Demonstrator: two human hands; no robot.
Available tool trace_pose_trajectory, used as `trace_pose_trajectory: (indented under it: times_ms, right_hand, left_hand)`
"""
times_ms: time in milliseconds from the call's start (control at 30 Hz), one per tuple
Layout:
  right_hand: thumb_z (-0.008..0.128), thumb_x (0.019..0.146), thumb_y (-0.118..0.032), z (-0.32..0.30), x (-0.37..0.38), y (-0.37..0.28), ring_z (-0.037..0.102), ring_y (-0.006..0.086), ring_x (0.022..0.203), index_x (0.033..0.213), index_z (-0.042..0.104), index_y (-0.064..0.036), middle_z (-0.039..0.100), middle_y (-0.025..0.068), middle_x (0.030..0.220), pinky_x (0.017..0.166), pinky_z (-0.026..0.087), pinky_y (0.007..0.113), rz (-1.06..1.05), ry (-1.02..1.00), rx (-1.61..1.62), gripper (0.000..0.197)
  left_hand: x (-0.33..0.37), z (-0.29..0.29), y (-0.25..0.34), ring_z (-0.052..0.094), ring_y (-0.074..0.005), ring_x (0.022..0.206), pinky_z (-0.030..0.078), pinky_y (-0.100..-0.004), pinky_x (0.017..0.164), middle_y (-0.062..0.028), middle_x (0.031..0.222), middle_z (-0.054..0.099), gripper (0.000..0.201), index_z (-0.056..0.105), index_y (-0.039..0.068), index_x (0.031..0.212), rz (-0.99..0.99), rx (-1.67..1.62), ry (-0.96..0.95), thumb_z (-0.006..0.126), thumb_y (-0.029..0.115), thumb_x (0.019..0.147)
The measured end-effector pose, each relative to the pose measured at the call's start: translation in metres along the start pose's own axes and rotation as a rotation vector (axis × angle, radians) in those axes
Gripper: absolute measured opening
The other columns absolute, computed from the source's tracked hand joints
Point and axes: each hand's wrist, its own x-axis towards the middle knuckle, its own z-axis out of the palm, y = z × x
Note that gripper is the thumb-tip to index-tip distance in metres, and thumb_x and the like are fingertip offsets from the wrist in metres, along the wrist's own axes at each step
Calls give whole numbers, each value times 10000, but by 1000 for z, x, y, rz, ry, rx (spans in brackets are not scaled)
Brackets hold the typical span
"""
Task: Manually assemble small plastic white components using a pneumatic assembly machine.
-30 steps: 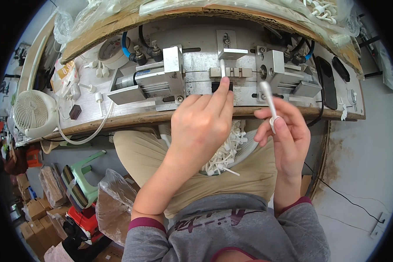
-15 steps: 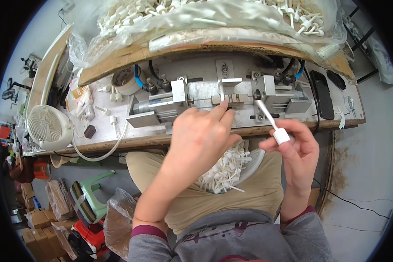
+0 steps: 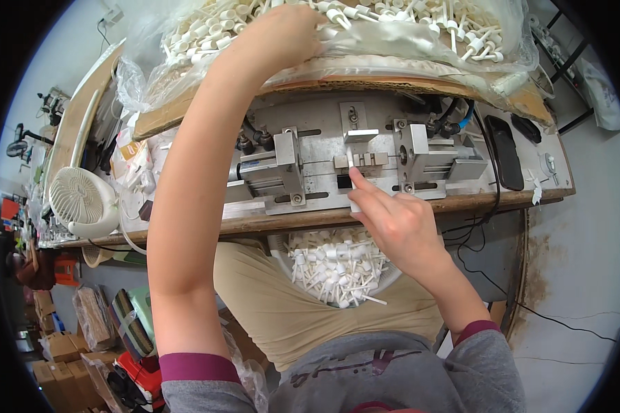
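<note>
My right hand (image 3: pixel 398 224) is at the front of a small metal clamping jig (image 3: pixel 373 160), its fingers closed on a white cap with a thin stem (image 3: pixel 349 157). The stem lies in the jig's slot, pointing away from me, while the cap end is partly covered by my fingers. Stretched far forward, my left hand (image 3: pixel 282 38) is in a heap of white stemmed caps (image 3: pixel 207 29) on clear plastic. Its fingertips are mostly hidden, so whether it grips one does not show.
Metal cylinder blocks (image 3: pixel 274 168) (image 3: pixel 430 155) flank the jig. A tub of stemmed caps (image 3: pixel 337 268) sits between my legs. A cardboard edge (image 3: pixel 379 77) overhangs the bench. A white fan (image 3: pixel 83 199) stands left; a black phone (image 3: pixel 504 151) lies right, near cables.
My left hand has gone from the jig up to the heap. My right hand has moved left and brought its stemmed cap to the jig. The cylinder rods have drawn back from the jig.
</note>
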Motion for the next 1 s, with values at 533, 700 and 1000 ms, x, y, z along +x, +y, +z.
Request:
trace_pose_trajectory:
  times_ms: [533, 700, 1000]
  right_hand:
    - [799, 754, -123, -14, 18, -8, 701, 235, 776, 1107, 644, 5, 692, 118, 1056, 618, 559, 320, 3, 382, 270, 407]
    - [869, 671, -1, -29, 31, -16, 672, 212, 781, 1093, 664, -1, 678, 135, 1024, 595, 547, 280, -187, 584, 202, 470]
    - [814, 728, -72, -25, 4, 1, 668, 235, 804, 1005, 671, -31, 684, 99, 1028, 710, 569, 321, 93, 278, 442, 315]
  left_hand:
    - [-94, 6, 58, 685, -138, 798, 546, -257, 699, -129, 1011, 713, 165, 582, -29, 1068, -96, -1263, 359, 566, 121, 1002]
    - [-148, 28, 95, 655, -113, 964, 549, -245, 769, -141, 1106, 689, 187, 517, -16, 1122, -259, -1552, 82, 470, 153, 1060]
    - [-179, 36, 77, 538, -77, 926, 435, -225, 824, -76, 1116, 649, 239, 589, -10, 1227, -333, -1183, 481, 512, 110, 1035]
